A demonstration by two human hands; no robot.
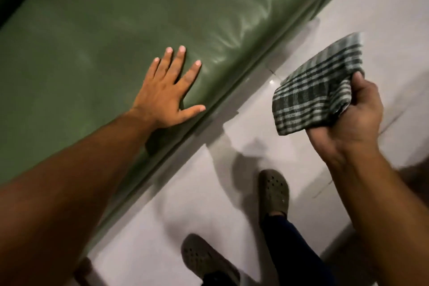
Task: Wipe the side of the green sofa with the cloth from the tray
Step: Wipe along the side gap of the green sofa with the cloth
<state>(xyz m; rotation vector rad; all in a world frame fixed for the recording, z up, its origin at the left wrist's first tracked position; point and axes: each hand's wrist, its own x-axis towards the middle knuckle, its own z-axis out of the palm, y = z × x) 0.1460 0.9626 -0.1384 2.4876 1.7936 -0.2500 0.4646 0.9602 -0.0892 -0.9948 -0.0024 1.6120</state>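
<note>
The green leather sofa [116, 18] fills the upper left, its side panel running down to the floor along a diagonal edge. My left hand [166, 95] lies flat on that panel near the lower edge, fingers spread, holding nothing. My right hand [346, 121] is off to the right, above the floor and apart from the sofa. It grips a folded dark green and white checked cloth [313, 90], which sticks out up and to the left of the fingers. No tray is in view.
Pale glossy floor tiles [232, 193] lie beside the sofa. My two feet in grey perforated clogs [275, 190] [206, 260] stand on them near the sofa's base. A dark shape sits at the right edge.
</note>
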